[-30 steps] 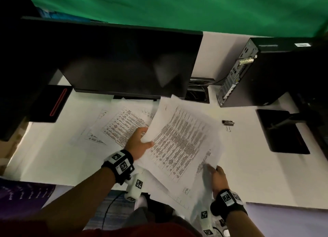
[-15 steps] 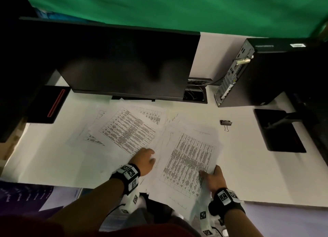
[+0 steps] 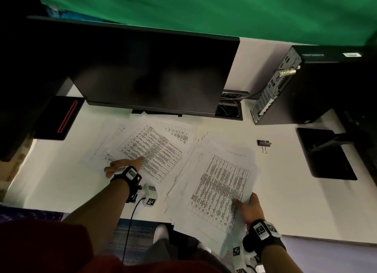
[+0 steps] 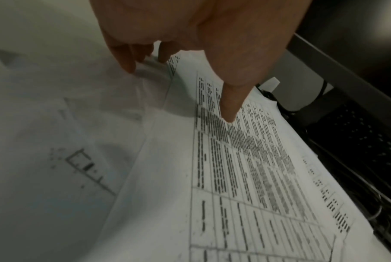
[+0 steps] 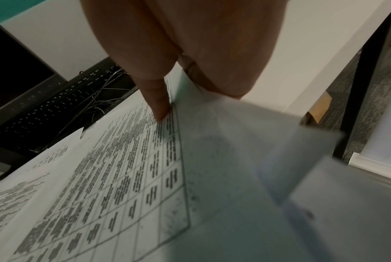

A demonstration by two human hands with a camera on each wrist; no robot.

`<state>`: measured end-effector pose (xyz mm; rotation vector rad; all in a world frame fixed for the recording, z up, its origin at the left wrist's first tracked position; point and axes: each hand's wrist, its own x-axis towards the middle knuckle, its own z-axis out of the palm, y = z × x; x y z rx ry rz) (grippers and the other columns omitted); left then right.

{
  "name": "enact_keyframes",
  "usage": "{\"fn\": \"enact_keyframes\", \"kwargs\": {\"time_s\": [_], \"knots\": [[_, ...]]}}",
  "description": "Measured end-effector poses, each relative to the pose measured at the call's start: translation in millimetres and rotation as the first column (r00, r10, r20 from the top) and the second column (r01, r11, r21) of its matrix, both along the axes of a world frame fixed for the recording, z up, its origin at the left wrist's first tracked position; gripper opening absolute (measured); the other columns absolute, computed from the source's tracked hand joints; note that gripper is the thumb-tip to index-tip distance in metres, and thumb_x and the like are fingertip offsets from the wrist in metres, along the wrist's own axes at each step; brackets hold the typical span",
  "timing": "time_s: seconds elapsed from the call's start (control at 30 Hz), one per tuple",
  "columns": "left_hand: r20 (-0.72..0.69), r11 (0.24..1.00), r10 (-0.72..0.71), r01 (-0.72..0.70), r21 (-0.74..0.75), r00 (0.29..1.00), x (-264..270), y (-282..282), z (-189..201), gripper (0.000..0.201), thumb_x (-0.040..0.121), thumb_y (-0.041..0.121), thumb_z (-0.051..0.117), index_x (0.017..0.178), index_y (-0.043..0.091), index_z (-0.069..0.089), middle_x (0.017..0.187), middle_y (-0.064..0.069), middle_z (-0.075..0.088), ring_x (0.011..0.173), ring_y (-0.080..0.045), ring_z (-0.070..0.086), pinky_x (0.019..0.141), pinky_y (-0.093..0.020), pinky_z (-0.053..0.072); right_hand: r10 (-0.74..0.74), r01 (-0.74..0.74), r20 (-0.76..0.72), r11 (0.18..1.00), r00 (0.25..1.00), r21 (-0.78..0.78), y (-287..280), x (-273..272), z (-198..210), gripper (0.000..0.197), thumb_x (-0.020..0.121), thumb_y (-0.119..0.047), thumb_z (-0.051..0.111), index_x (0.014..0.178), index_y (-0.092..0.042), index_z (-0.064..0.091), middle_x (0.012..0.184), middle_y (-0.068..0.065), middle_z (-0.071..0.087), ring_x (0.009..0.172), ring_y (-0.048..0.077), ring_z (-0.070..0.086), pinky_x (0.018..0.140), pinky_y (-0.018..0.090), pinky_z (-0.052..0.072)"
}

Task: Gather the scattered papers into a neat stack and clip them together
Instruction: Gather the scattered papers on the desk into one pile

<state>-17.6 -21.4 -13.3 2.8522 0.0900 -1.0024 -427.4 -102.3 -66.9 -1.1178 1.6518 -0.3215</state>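
White bench carries it all, dark monitor at the back, PC tower back right. Printed sheets fan across the middle in two lots: left pile spread flat just below the monitor, right stack w/ its near corner hanging over the bench edge. Right hand has that corner, grip pinched on it, thumb on top, fingers underneath per the wrist view. Left hand rests on the left pile, grip loose, one fingertip pressing the top sheet, nothing clasped. Handling, my read: paper's light, floppy, slick sheet-on-sheet, so a one-corner pinch lets the stack sag & shed pages. Better to take it along a long edge w/ both hands & square it against the bench first. Small binder clip lies apart to the right, prob. for the finished bundle.
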Motion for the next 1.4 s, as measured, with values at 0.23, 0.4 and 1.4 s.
{"fn": "enact_keyframes", "kwargs": {"time_s": [0.23,0.4,1.4], "knots": [[0.108,0.987,-0.136,0.144,-0.074,0.985,-20,-14,-1,0.112,0.063,0.060,0.078,0.150,0.021,0.019,0.150,-0.024,0.017,0.134,-0.043,0.028,0.109,-0.051,0.031,-0.023,0.023,-0.006,1.000,1.000,-0.003,1,-1,-5,0.052,0.083,-0.019,0.079,0.126,-0.013,0.050,0.120,0.009,0.067,0.106,0.035,0.066,0.095,0.058,0.053],[0.083,0.984,0.054,-0.040,-0.172,0.995,-23,-28,12,0.095,0.064,0.039,0.083,0.139,0.014,0.031,0.143,-0.023,0.023,0.126,-0.040,0.037,0.101,-0.052,0.040,-0.031,0.031,-0.008,1.000,0.999,0.002,0,-2,-10,0.054,0.080,-0.023,0.080,0.125,-0.016,0.050,0.120,0.007,0.068,0.105,0.034,0.066,0.095,0.058,0.054],[0.255,0.863,0.091,0.052,-0.502,0.963,21,22,38,0.050,0.095,0.021,0.056,0.137,-0.004,0.046,0.136,-0.025,0.053,0.121,-0.040,0.053,0.100,-0.040,0.045,-0.005,0.006,-0.035,1.000,0.999,0.019,-9,-2,-15,0.062,0.072,-0.021,0.082,0.127,-0.011,0.055,0.118,0.006,0.069,0.105,0.033,0.067,0.097,0.054,0.054]]}}
